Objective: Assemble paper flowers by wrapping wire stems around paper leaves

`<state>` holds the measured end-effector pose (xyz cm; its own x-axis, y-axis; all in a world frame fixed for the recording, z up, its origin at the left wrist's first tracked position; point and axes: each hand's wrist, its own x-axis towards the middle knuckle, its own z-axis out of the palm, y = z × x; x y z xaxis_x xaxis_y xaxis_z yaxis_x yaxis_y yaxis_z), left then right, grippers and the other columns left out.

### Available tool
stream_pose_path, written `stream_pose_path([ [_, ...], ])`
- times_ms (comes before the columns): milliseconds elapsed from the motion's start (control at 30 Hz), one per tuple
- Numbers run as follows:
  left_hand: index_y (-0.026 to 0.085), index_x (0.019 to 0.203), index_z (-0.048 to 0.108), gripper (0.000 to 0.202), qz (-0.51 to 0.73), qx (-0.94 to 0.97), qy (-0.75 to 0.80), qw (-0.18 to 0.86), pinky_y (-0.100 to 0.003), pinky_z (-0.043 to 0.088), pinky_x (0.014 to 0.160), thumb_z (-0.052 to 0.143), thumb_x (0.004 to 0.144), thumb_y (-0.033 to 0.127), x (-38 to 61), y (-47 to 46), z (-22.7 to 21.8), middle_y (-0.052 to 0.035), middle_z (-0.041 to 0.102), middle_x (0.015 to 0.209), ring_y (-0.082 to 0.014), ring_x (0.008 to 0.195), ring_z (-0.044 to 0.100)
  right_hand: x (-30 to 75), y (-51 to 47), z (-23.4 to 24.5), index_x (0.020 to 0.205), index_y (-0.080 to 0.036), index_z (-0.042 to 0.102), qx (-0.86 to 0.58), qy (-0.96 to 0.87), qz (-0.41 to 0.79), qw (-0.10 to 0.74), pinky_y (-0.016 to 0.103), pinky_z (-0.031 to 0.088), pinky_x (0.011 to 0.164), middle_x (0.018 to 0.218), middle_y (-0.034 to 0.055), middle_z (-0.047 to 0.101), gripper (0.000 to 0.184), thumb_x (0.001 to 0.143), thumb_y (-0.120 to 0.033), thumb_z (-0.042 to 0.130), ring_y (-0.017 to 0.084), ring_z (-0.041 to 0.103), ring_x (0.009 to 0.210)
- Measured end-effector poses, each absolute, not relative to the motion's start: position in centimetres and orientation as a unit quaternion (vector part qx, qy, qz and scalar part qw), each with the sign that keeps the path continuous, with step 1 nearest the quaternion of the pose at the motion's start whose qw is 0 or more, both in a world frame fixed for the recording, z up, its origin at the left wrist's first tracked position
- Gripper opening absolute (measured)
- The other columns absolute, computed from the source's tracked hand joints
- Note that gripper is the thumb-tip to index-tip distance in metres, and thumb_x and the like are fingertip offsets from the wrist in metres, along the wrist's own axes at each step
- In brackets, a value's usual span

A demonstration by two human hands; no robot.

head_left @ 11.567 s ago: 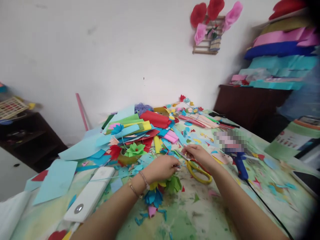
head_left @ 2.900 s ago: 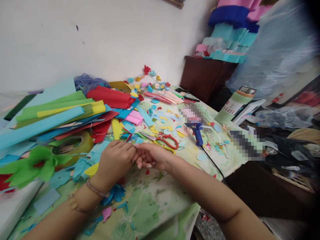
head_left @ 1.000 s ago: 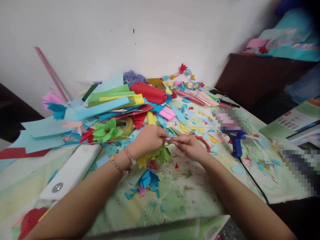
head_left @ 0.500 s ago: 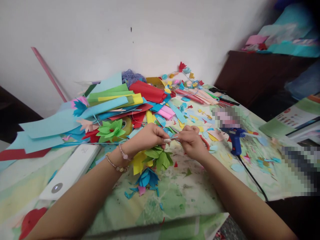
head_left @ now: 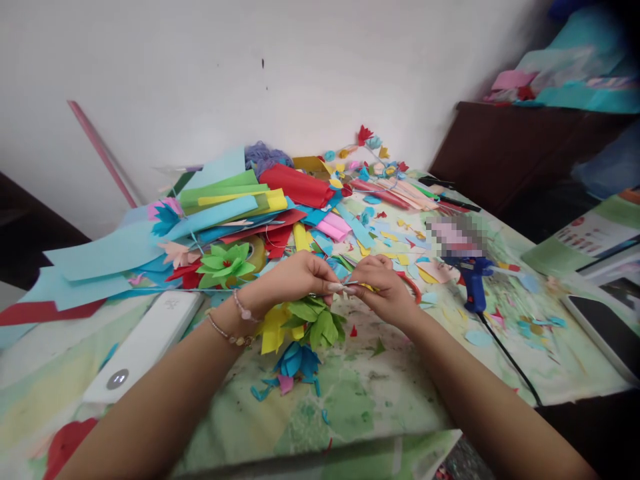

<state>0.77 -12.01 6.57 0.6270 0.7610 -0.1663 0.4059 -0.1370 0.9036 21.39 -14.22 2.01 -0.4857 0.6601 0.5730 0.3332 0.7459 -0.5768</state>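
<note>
My left hand point(head_left: 295, 278) and my right hand point(head_left: 383, 288) meet fingertip to fingertip above the table, both closed in a pinch on a thin wire between them. Under my left hand hangs a bunch of green and yellow paper flowers point(head_left: 307, 321), which seems to sit on that wire. A blue paper flower point(head_left: 297, 360) lies on the patterned tablecloth point(head_left: 370, 393) just below. Red-handled scissors point(head_left: 413, 285) lie partly hidden behind my right hand.
A heap of coloured paper sheets point(head_left: 225, 207) fills the far side, with a green paper flower point(head_left: 225, 260) on a tape roll point(head_left: 257, 252). A blue glue gun point(head_left: 473, 280) with its black cord lies right. A white flat device point(head_left: 145, 343) lies left, a tablet point(head_left: 605, 327) at far right.
Over the last second my hands have stayed pinched together, shifting slightly toward me. The green and yellow flower bunch now hangs more spread out under my left hand.
</note>
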Motion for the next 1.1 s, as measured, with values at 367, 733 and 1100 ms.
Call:
stream_pose_path([
  [367,0.014,0.060,0.069,0.009,0.116,0.713,0.357,0.592,-0.021,0.042,0.057,0.068,0.066,0.022,1.3,-12.4,6.2,-0.0003,0.065,0.053,-0.0105,0.053,0.056,21.9,-14.5,1.4,0.079,-0.031,0.071,-0.321,-0.843,0.084,0.423,0.043,0.026,0.088,0.074,0.0000,0.071,0.025,0.091,-0.029,0.049,0.020,0.051,0.082],
  [733,0.015,0.059,0.069,0.015,0.081,0.699,0.308,0.640,-0.020,0.040,0.056,0.069,0.067,0.027,2.4,-13.1,5.6,0.0001,0.064,0.052,-0.0094,0.053,0.052,23.2,-14.1,1.7,0.079,-0.035,0.074,-0.325,-0.857,0.074,0.392,0.043,0.033,0.083,0.076,0.0013,0.072,0.031,0.087,-0.052,0.049,0.023,0.051,0.088],
  [1100,0.014,0.081,0.069,0.020,0.135,0.798,0.371,0.455,-0.021,0.045,0.066,0.059,0.081,0.031,0.7,-13.4,8.2,-0.0039,0.071,0.078,-0.0143,0.072,0.063,23.4,-12.4,1.3,0.118,-0.022,0.055,-0.553,-0.711,0.128,0.415,0.043,0.041,0.084,0.109,0.0102,0.062,0.050,0.072,-0.035,0.072,0.025,0.053,0.096],
])
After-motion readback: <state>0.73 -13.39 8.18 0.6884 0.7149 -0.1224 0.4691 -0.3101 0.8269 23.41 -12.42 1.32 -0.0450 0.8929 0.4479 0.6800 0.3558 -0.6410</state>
